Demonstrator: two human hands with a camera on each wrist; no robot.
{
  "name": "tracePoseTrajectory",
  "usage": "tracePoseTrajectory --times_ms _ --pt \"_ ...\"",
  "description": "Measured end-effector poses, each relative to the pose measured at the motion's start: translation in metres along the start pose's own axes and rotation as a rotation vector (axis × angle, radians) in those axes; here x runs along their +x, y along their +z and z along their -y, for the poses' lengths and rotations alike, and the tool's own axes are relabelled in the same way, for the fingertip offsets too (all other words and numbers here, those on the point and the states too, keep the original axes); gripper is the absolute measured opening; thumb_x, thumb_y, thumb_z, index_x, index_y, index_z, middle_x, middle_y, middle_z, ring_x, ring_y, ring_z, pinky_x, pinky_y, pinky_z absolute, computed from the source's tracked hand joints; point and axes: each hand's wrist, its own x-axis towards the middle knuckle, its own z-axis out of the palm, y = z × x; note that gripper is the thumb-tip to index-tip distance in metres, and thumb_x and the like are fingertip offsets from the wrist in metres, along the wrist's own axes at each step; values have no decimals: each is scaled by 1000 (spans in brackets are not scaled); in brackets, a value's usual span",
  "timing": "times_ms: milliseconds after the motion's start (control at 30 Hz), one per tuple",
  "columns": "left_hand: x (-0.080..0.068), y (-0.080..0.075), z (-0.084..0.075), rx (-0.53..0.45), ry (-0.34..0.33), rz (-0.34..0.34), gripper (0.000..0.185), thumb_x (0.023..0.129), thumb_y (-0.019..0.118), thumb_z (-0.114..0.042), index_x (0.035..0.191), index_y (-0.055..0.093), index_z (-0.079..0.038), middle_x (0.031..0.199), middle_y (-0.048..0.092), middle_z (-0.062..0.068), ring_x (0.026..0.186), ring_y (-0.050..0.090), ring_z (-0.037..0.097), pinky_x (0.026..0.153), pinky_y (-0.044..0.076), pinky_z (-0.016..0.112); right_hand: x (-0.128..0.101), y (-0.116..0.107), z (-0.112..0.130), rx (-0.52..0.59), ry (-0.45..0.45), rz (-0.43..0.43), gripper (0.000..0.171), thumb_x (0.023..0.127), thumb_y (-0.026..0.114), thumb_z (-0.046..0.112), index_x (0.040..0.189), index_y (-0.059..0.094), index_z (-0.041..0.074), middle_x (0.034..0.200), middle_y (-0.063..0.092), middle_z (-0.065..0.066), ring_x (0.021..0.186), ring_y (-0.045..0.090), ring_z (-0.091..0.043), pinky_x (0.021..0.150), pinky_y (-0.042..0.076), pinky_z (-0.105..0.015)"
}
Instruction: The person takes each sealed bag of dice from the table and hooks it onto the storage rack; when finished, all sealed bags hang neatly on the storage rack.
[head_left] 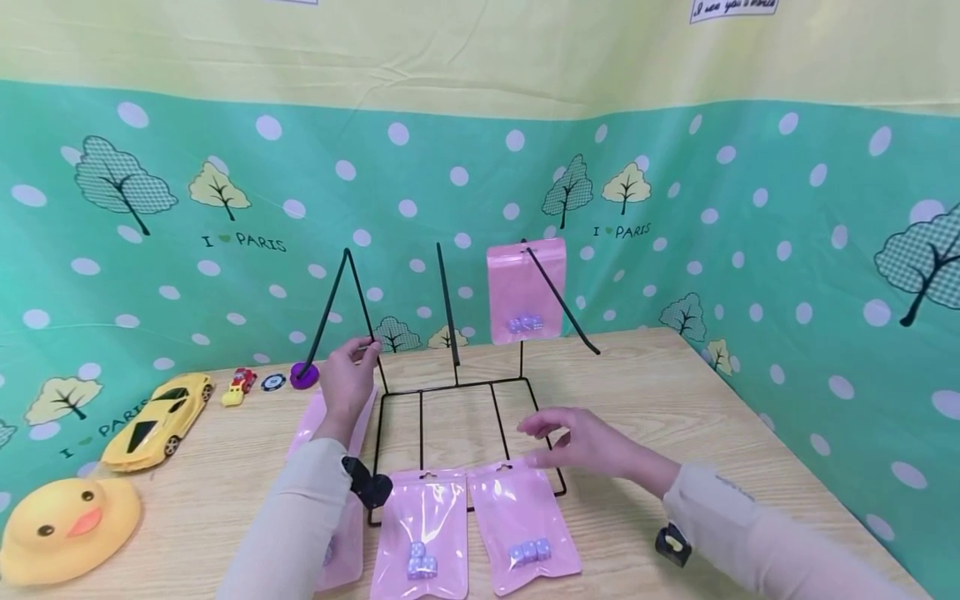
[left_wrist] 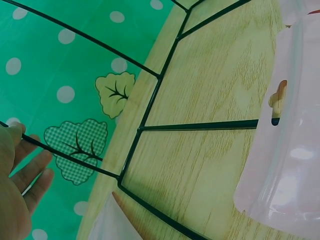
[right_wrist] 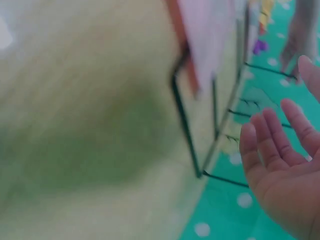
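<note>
The left hand point(head_left: 347, 375) pinches the black wire rack's point(head_left: 457, 387) left prong; the right hand point(head_left: 577, 440), fingers loose, hovers over a pink zip pouch point(head_left: 525, 525) below it. Light, slippery film; grip its top edge.

L hand point(head_left: 347, 377) is raised, wrist bent back, thumb and fingers point(left_wrist: 31, 172) pinched together at the tips, forearm in a pale sleeve running up from the bottom edge. R hand point(head_left: 581, 440) hovers low, palm down, fingers point(right_wrist: 272, 137) straight and slightly spread (its wrist view is blurred, so prob. holding nothing). R forearm comes in from lower right, also sleeved.
</note>
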Motion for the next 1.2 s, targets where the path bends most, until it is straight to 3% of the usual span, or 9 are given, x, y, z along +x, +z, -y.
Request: tracePoseTrajectory --times_ms 133,233,533,767,967,1200 --pt "1 0 1 -4 -4 3 36 107 55 -28 131 65 -3 128 67 23 112 68 37 100 51 50 -2 15 -6 -36 37 11 50 91 79 28 131 64 1 128 65 -15 117 59 -36 96 52 -53" --pt "0 0 1 -3 1 1 36 107 55 -27 131 65 -3 128 67 23 111 68 37 101 50 50 -3 24 -10 -93 68 0 52 90 79 31 131 64 3 128 65 -12 119 59 -34 101 48 -55" --pt "-1 0 1 -4 3 0 36 107 56 -27 131 65 -2 127 67 23 111 68 37 99 51 50 -3 35 -17 -206 44 -23 53 86 83 32 123 67 -2 116 64 -10 111 60 -32 102 46 -53" --pt "1 1 1 -2 -3 3 37 107 55 -27 132 65 -3 128 67 23 111 68 37 99 51 50 2 37 -21 -228 63 -23 41 83 85 33 109 67 7 106 57 -1 104 54 -23 98 46 -48" --pt "2 1 3 1 -3 -1 36 107 56 -28 131 66 -4 127 67 23 111 68 37 100 51 51 7 37 -21 -233 67 -19 39 78 89 29 95 60 9 95 53 0 92 48 -18 85 47 -36" --pt "1 1 4 -5 -1 5 36 107 55 -27 132 65 -4 127 67 23 112 68 37 100 50 51 13 34 -22 -128 95 20 33 78 89 21 82 58 10 72 50 3 67 44 -10 59 40 -24"
